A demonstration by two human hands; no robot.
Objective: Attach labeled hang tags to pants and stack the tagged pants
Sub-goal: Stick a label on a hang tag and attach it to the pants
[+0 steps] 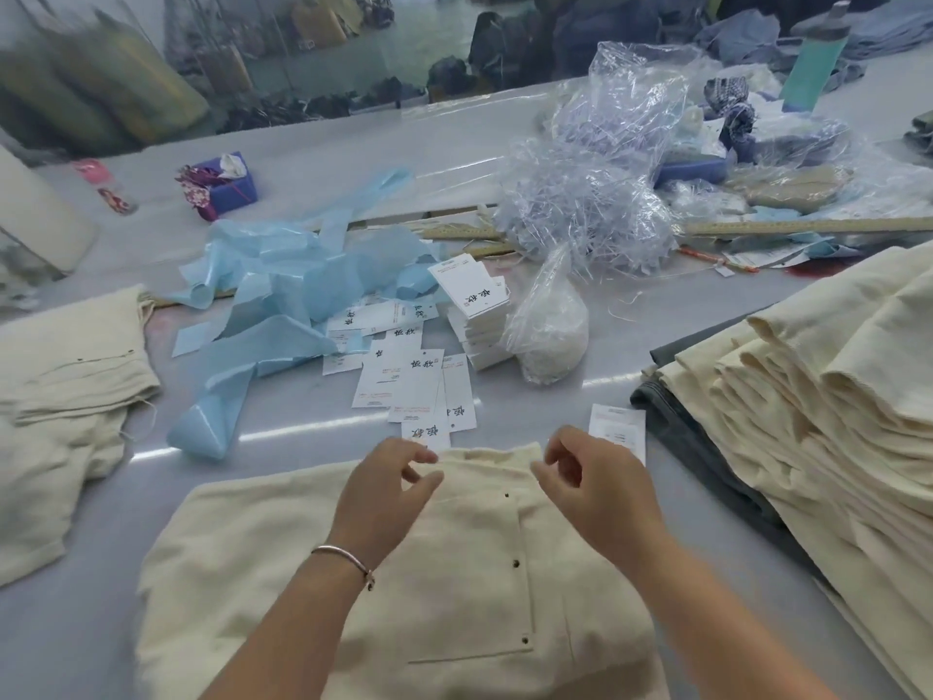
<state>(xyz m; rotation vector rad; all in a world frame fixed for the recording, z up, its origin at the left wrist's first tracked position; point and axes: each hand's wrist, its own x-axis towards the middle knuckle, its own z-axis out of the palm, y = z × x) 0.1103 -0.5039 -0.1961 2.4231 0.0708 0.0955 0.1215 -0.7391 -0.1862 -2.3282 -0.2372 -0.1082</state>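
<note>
A wide, glossy pale grey tabletop (pixel 313 144) is streaked with bright reflections of overhead light, and beyond its far edge a shiny greenish floor (pixel 429 22) is seen, on which blurred bundles of yellow and dark cloth (pixel 126 78) are leaned and heaped.

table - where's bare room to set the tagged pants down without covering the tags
Bare table lies at the near left, between the pants under the hands and the cream pile at left. A narrower strip runs between the loose tags and the right stack. The middle, with blue strips and plastic bags, is crowded.
</note>
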